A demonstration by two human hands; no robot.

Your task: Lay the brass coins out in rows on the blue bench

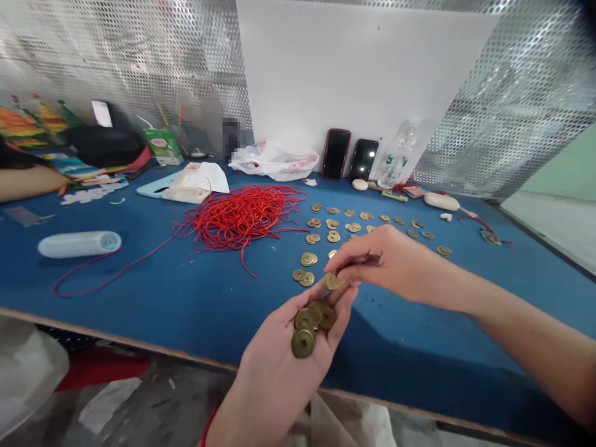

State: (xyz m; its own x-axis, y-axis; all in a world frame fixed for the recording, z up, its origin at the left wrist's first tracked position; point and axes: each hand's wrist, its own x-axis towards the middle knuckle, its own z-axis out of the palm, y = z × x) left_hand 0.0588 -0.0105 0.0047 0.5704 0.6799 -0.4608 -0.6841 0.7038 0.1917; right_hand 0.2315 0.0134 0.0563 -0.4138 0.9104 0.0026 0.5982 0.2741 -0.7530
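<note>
My left hand [284, 366] is palm up above the table's front edge, cupped under several brass coins [303, 343] with square holes. Over its fingertips, my right hand [372, 261] pinches a few more coins [334, 281] between thumb and fingers. Just beyond both hands, small groups of the same coins [307, 259] lie in loose rows on the blue table [186, 323]. Part of these rows is hidden behind my right hand. Left of the coins rests a tangled heap of red cord [244, 214].
A translucent tube [79, 244] lies at the left, a cord end by it. Two phones [336, 154] and a plastic bottle [398, 158] lean at the back. A white plastic bag [279, 160] sits behind the cord. Another person's arm [30, 179] shows at far left.
</note>
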